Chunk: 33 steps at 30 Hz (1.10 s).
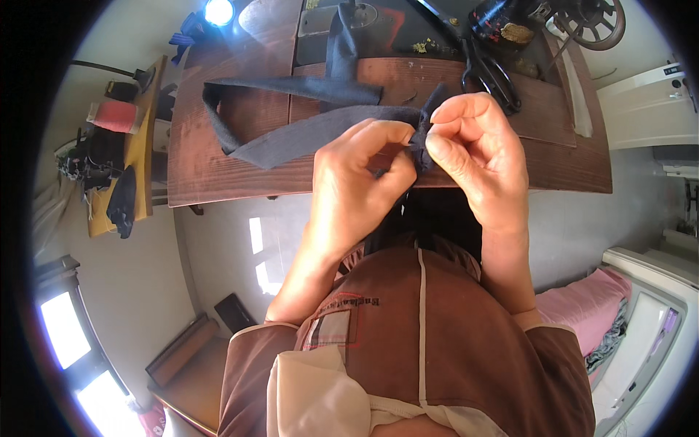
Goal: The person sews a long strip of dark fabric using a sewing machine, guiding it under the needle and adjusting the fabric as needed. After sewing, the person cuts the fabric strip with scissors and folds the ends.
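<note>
A long dark blue-grey fabric strip (291, 138) loops over the near part of the brown wooden table (218, 178). Its right end is bunched between my hands, just above the table's front edge. My left hand (353, 175) is closed on that end, thumb and forefinger pinching it. From the other side my right hand (484, 153) grips the same bunched cloth between thumb and fingertips, the other fingers curled. Fingers hide part of the fold. Black-handled scissors (489, 76) lie just beyond my right hand.
At the back right stands a black sewing machine (502, 22) with a spoked handwheel (593, 25). A bright lamp (218, 12) shines at the back left. On the left, a yellowish side table (149, 146) holds a red spool-like roll (116, 115). Pink cloth (582, 298) lies at lower right.
</note>
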### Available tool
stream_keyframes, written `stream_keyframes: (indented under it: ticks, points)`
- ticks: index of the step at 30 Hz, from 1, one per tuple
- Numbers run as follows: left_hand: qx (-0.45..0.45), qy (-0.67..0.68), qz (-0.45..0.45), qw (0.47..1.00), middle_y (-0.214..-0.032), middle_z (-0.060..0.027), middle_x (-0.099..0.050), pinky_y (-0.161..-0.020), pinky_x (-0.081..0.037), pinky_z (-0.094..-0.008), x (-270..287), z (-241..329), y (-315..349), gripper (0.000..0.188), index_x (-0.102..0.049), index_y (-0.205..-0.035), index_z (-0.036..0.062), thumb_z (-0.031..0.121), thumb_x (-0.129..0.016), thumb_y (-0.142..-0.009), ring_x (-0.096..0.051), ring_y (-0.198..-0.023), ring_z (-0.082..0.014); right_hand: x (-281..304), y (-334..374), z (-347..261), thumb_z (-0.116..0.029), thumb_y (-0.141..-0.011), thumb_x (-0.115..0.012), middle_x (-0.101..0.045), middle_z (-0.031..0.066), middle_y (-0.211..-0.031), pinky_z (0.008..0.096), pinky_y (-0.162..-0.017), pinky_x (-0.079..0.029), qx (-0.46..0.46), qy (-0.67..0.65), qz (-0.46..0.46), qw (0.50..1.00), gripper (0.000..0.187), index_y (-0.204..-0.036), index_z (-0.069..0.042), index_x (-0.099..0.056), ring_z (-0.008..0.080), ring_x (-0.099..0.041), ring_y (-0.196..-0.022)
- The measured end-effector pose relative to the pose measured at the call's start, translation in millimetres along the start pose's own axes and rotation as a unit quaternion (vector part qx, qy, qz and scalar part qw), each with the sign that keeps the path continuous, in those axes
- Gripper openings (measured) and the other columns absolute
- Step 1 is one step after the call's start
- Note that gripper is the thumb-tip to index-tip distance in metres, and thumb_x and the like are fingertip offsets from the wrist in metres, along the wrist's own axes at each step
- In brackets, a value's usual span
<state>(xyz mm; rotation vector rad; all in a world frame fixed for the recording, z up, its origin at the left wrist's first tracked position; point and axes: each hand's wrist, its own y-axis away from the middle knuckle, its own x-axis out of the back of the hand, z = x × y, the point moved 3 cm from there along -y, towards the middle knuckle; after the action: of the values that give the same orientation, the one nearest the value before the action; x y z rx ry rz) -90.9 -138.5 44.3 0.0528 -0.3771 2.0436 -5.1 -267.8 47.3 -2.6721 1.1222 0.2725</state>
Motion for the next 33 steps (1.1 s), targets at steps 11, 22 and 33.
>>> stream_keyframes:
  ticks: [11, 22, 33]
  points:
    - [0.119, 0.321, -0.109, 0.933, -0.095, -0.0031, -0.061, -0.083, -0.048, -0.0247, -10, -7, -2, 0.009, -0.061, -0.098, -0.0017, -0.002, -0.061, -0.090, -0.059, -0.088, -0.0105, 12, 13, 10, -0.001, -0.089, -0.067, -0.066, 0.0044, -0.093, 0.0225, -0.073, -0.055, 0.024, -0.035, 0.050, 0.998, 0.021, -0.108, 0.002, -0.059, 0.0091, -0.064, -0.084]
    - [-0.044, 0.025, -0.070, 0.996, -0.096, -0.0079, -0.059, -0.074, -0.050, -0.0268, -10, -5, 2, 0.009, -0.061, -0.095, -0.0005, 0.001, -0.066, -0.088, -0.060, -0.084, -0.0150, 19, 13, 2, -0.004, -0.088, -0.067, -0.059, 0.0048, -0.080, 0.0287, -0.060, -0.049, 0.143, 0.300, 0.049, 0.942, 0.008, -0.094, 0.001, -0.064, 0.0118, -0.061, -0.071]
    - [0.087, 0.169, -0.071, 0.979, -0.097, -0.0054, -0.062, -0.072, -0.050, -0.0229, -12, -4, 8, 0.009, -0.058, -0.103, -0.0006, 0.005, -0.058, -0.096, -0.059, -0.081, -0.0083, 19, 11, 39, -0.022, -0.095, -0.063, -0.049, -0.0051, -0.079, 0.0196, -0.063, -0.035, -0.153, -0.292, -0.105, 0.938, 0.019, -0.095, -0.003, -0.063, 0.0046, -0.042, -0.070]
